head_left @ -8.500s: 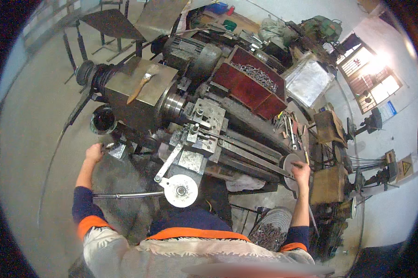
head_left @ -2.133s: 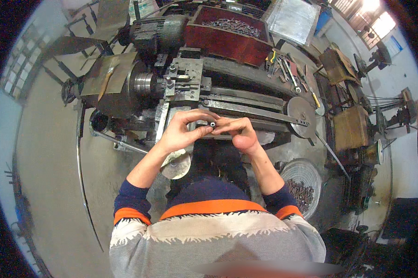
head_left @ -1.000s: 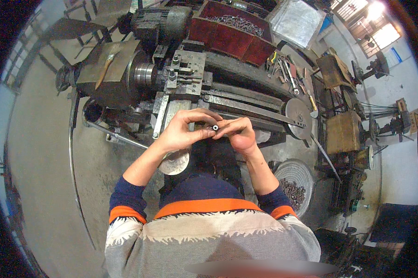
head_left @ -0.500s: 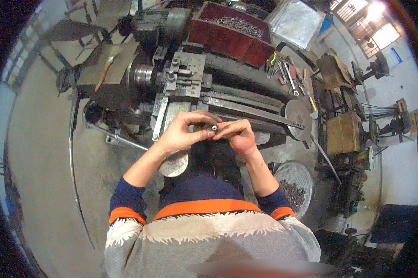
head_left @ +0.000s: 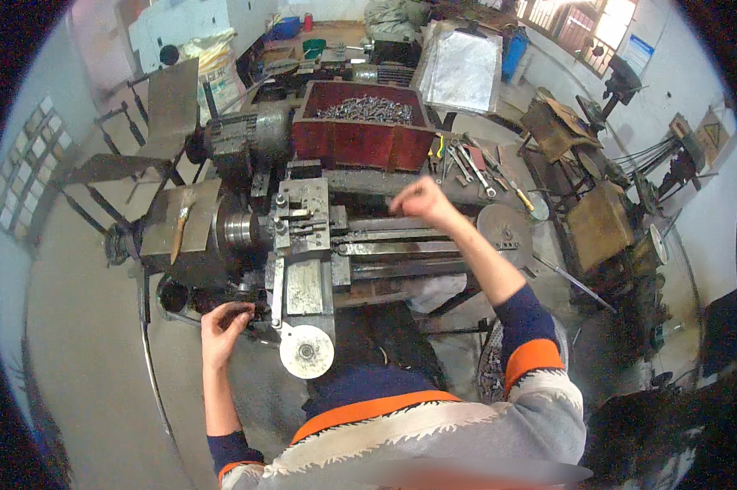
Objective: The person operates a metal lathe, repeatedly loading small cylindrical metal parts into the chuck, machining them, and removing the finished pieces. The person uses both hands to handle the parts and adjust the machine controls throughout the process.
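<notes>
My left hand [head_left: 223,331] is low at the left front of the lathe, beside the white round handwheel [head_left: 306,351]. Its fingers are curled at dark machine parts, and what they close on is hidden. Over the lathe bed [head_left: 401,238] my right hand [head_left: 422,202] is stretched forward with its fingers drawn together. Whatever may be in them is too small to make out. Left of that hand is the tool post [head_left: 303,216], facing the bright metal chuck [head_left: 236,229]. Beyond it stands a dark red box [head_left: 360,147] full of small metal pieces [head_left: 368,109].
Wrenches [head_left: 481,175] and other hand tools lie right of the box. A wooden-handled tool [head_left: 179,233] rests on the headstock [head_left: 158,224]. Close to my right elbow is a basin of small parts [head_left: 489,367]. More machines [head_left: 601,216] line the right wall.
My hands were together before my body around a small metal piece with a round end. They have parted: left hand down-left to the lathe's front, right hand forward over the bed. The view has tilted up.
</notes>
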Action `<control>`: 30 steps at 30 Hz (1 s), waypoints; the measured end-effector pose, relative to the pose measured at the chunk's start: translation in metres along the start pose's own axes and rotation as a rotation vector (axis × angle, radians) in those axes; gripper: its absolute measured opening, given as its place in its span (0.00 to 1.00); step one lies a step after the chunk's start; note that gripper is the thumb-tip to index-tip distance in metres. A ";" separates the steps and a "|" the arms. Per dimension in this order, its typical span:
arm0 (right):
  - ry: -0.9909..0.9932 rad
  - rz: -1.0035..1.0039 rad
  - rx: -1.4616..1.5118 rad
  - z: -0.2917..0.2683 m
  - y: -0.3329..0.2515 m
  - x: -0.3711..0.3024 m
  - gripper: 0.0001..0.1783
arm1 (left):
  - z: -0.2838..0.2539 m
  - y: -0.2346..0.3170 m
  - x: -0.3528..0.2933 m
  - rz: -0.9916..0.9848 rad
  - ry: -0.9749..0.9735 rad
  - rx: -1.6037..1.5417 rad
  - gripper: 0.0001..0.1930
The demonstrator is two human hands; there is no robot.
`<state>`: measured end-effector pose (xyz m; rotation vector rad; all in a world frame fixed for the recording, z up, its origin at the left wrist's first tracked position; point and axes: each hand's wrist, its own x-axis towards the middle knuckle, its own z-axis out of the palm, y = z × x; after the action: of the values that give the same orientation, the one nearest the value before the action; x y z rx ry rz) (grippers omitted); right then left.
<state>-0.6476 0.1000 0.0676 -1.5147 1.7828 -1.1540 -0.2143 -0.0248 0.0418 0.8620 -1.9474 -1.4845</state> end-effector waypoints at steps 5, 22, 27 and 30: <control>0.197 -0.058 0.566 -0.020 -0.013 0.061 0.30 | -0.006 -0.003 0.002 0.019 0.083 -0.008 0.07; 0.620 0.450 -0.204 -0.063 0.107 -0.253 0.18 | -0.015 -0.109 0.041 -0.018 0.033 0.850 0.17; 0.950 0.817 -0.383 -0.059 0.149 -0.408 0.14 | -0.010 -0.103 0.052 -0.011 -0.096 0.958 0.19; 0.834 1.059 -0.552 -0.034 0.171 -0.467 0.11 | -0.014 -0.110 0.052 -0.009 -0.114 0.938 0.20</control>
<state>-0.6540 0.5605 -0.1232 -0.0086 3.0304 -0.7434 -0.2200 -0.0938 -0.0592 1.1530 -2.7514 -0.5557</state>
